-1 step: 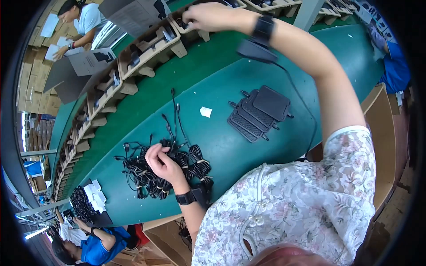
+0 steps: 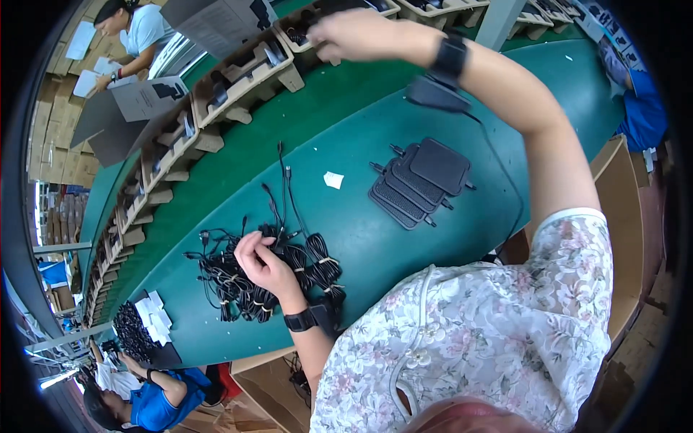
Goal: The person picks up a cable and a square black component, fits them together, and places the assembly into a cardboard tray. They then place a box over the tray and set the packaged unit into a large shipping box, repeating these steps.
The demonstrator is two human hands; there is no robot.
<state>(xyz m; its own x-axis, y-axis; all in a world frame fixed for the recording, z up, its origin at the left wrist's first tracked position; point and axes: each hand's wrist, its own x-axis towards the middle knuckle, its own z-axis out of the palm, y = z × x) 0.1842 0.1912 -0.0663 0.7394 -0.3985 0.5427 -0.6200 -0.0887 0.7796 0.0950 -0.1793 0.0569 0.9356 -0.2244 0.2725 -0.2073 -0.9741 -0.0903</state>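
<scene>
My right hand [image 2: 346, 36], slightly blurred, hovers at the near rim of a moulded tan tray [image 2: 292, 72] on the far line. Its fingers are bent but apart, and I see nothing between them. A dark coil of cable [image 2: 296, 36] lies in that tray beside the fingertips. My left hand [image 2: 263, 267] rests over a heap of tied black cables [image 2: 242, 292] on the green table, loosely curled, with nothing visible in it. Loose cable ends [image 2: 283, 187] stick out beyond the heap. To its right, several flat black panels [image 2: 426, 180] with short stubs lie overlapped.
A row of tan trays [image 2: 195, 137] curves along the far side. A white paper scrap [image 2: 333, 180] lies on the green table [image 2: 346, 224]. A black box [image 2: 437, 94] hangs at my right wrist strap, its wire trailing down. Cardboard boxes [image 2: 621, 216] stand at the near edge; other people work nearby.
My right hand has drawn back a little to the right, away from the cable in the tray. The wrist box moved along with it. My left hand stays over the cable heap.
</scene>
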